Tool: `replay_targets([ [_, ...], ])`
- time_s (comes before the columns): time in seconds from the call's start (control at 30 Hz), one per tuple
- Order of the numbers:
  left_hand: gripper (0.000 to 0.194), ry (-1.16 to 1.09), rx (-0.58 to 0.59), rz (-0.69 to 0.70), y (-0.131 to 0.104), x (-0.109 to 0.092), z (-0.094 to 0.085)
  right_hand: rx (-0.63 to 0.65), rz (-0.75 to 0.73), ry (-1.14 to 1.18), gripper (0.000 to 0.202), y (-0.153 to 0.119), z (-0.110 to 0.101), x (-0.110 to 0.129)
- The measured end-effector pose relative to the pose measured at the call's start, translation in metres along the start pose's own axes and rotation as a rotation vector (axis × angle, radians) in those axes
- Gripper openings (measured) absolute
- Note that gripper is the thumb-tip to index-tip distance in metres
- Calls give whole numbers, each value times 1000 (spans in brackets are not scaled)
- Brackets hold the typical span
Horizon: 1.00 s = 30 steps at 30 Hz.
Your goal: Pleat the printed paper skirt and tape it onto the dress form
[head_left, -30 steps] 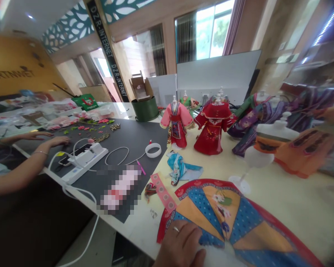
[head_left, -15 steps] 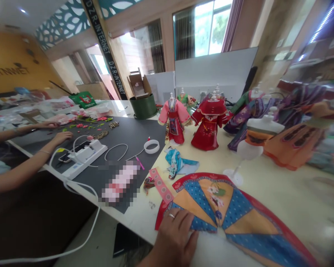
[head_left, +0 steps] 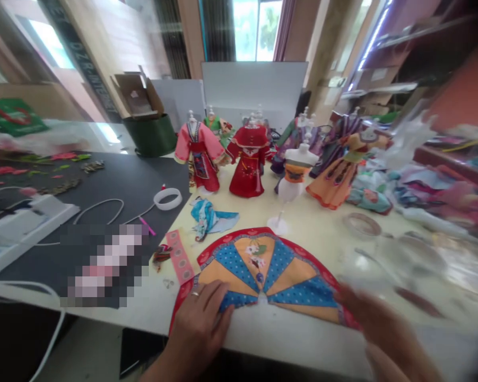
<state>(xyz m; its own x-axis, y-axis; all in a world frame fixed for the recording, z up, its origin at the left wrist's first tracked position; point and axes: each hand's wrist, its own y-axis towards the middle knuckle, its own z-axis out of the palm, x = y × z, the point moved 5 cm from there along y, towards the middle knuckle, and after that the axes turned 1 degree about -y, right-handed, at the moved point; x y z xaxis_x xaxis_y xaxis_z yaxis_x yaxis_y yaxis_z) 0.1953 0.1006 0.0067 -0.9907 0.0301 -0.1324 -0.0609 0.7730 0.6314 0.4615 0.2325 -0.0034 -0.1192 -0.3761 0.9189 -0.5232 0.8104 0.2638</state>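
A semicircular doll skirt piece [head_left: 250, 254], with blue dotted and orange panels and a red border, lies spread near the table's front edge. My left hand [head_left: 202, 319], a ring on one finger, rests palm down over its left end, fingers stretched out and thumb apart. At the right end is my right hand [head_left: 385, 331], smeared by motion; whether it grips the red border cannot be made out. Just left of the fabric lies a pink strip with grey circles [head_left: 180, 257]. Behind it is a crumpled blue cloth [head_left: 207, 217].
A bare mini mannequin [head_left: 296, 175] stands behind the fabric. Dressed doll forms, including a red gown [head_left: 247, 170], line the back. On the dark mat are a tape roll [head_left: 167, 198] and a power strip [head_left: 35, 225]. Cloth heaps [head_left: 422, 196] lie at right.
My view has turned to the right. My right hand has come into view at the fabric's right end. My left hand still rests on the left end; the other person's arms have left view.
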Motion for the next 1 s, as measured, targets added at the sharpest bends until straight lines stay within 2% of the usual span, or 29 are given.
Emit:
replay_targets([
  [0.1, 28, 3, 50, 16, 0, 1, 2, 3, 66, 0, 47, 5, 14, 2],
  [0.23, 26, 49, 67, 13, -2, 0, 0, 86, 90, -24, 50, 9, 33, -3],
  [0.43, 25, 49, 53, -3, 5, -5, -9, 48, 110, -97, 48, 7, 36, -4],
  [0.53, 24, -30, 61, 51, 16, -14, -11, 43, 71, -111, 46, 10, 36, 2],
  [0.63, 29, -143, 149, 178, 27, -24, 1, 57, 52, -88, 44, 13, 37, 4],
  [0.73, 38, -157, 301, 265, 31, -28, 25, 66, 57, -22, 43, 15, 38, 1],
  [0.87, 42, -100, 455, 229, 28, -18, 51, 75, 76, 10, 40, 14, 33, -5],
  [1.0, 43, -89, 566, 164, 29, -11, 54, 81, 99, 30, 38, 10, 20, -6],
])
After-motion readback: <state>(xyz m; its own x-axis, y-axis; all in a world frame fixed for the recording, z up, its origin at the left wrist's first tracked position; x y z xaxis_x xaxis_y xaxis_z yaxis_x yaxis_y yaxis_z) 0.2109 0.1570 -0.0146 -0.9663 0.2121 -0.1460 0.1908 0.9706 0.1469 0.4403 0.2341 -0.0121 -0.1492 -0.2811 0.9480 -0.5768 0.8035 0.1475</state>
